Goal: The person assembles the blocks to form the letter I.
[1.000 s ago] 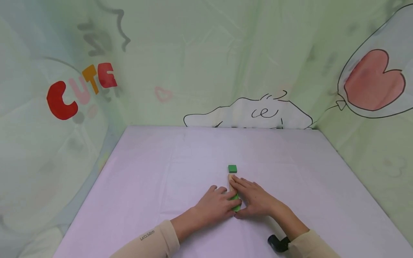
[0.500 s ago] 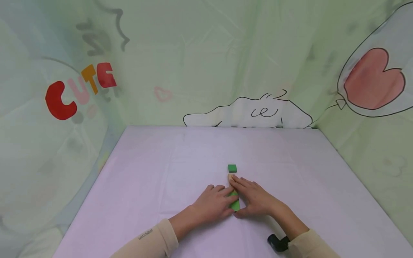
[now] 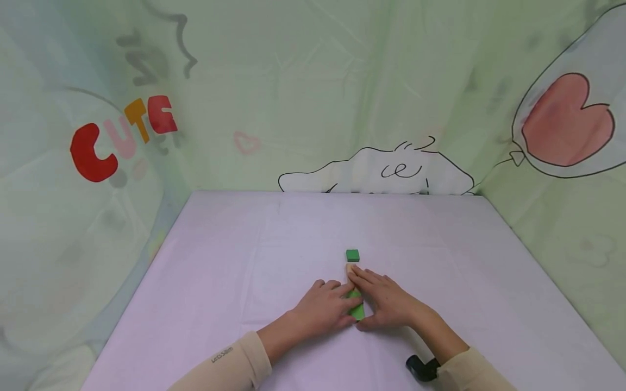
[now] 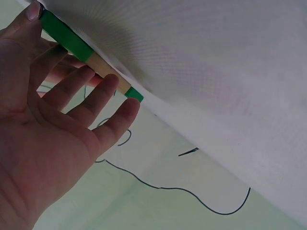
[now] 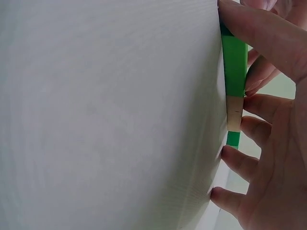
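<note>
A light green wooden block [image 3: 358, 312] and a plain wood-coloured block [image 3: 349, 268] lie end to end on the table, pointing away from me. My left hand [image 3: 320, 309] comes from the left, its thumb at the near end of the green block and its fingers bent over and beside it. From the other side, my right hand [image 3: 391, 304] sets its thumb at that same near end, and its index fingertip meets the plain block [image 5: 234, 114]. Beyond the row sits a small darker green block [image 3: 352, 255], a narrow gap away. Fingers cover part of the row.
The table [image 3: 235, 244] has a pale lilac cover. A printed curtain [image 3: 313, 81] with letters, a balloon and a heart hangs behind and at both sides. A black elbow-shaped piece [image 3: 420, 369] shows beside my right sleeve.
My left hand's fingers have shifted slightly away from me along the row, uncovering more of the green block's near part. The right hand and the small green block stay put.
</note>
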`<state>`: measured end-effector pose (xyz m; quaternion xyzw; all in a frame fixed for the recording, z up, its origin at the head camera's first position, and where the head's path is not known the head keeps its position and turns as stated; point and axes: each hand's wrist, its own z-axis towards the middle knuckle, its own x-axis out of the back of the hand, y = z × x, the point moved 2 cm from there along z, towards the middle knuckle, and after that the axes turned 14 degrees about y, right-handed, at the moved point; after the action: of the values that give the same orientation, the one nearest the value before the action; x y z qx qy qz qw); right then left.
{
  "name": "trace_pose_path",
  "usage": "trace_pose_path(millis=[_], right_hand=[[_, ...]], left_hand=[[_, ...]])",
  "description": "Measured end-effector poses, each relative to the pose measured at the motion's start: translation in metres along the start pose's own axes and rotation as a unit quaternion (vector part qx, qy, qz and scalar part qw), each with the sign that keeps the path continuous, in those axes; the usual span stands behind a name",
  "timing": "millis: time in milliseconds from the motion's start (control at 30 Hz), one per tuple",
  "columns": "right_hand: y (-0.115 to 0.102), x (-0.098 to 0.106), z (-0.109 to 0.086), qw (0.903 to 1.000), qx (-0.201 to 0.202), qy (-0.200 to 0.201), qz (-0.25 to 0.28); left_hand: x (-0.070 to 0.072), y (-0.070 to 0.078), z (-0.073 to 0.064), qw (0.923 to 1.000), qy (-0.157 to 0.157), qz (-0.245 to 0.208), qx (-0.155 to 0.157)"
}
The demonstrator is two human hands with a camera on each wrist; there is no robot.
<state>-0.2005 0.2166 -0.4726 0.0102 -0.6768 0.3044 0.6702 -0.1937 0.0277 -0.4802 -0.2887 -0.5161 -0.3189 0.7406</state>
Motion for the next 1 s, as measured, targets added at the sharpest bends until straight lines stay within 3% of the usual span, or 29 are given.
trace_pose_path(millis=[733,1000], right_hand=[[0.0017,-0.0034,-0.0013,1.0,0.005,0.001,-0.002],[0.002,-0.0006,0.0,1.0,0.003,-0.004,-0.005]], left_hand=[[-0.0051,-0.0008,0.002,0.9993,-0.012,-0.034,0.012],[-0.0015,0.0005,0.0051,0.9994,-0.016,-0.027,0.017]])
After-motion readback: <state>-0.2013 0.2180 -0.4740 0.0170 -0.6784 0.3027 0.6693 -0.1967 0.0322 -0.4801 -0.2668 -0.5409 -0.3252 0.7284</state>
